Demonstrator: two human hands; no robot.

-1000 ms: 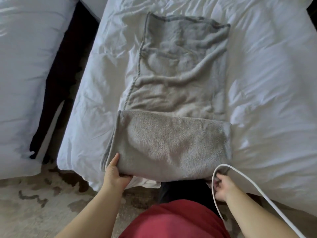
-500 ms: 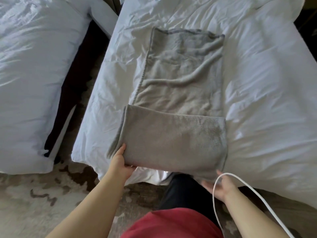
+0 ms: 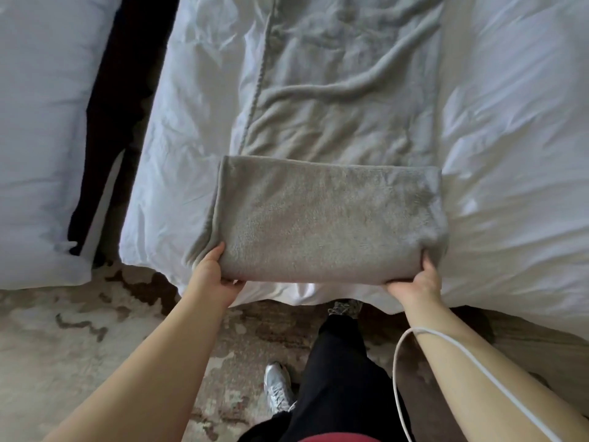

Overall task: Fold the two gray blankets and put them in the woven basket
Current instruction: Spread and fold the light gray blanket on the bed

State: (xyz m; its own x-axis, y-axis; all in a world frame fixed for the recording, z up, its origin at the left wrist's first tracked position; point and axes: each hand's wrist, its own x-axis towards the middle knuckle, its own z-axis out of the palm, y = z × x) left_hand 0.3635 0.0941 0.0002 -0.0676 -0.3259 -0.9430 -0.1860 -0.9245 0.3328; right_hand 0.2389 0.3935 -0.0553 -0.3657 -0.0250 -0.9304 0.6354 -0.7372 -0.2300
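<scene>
A gray blanket point(image 3: 334, 90) lies lengthwise on the white bed point(image 3: 510, 154), its near end folded over into a thick flap point(image 3: 325, 218). My left hand point(image 3: 212, 275) grips the flap's near left corner, thumb on top and fingers underneath. At the near right corner my right hand point(image 3: 417, 285) grips the flap the same way. The blanket's far part is wrinkled and runs out of the top of the frame. Only one gray blanket is in view, and no woven basket can be seen.
A second white bed point(image 3: 41, 138) stands at the left across a dark gap point(image 3: 118, 106). Patterned carpet point(image 3: 63, 346) lies below. My legs and shoes stand at the bed's foot. A white cable point(image 3: 446, 355) hangs by my right forearm.
Both hands have pushed the folded flap farther up the bed along the blanket. My right hand has come up from under the bed's edge and now grips the right corner. The view has moved closer.
</scene>
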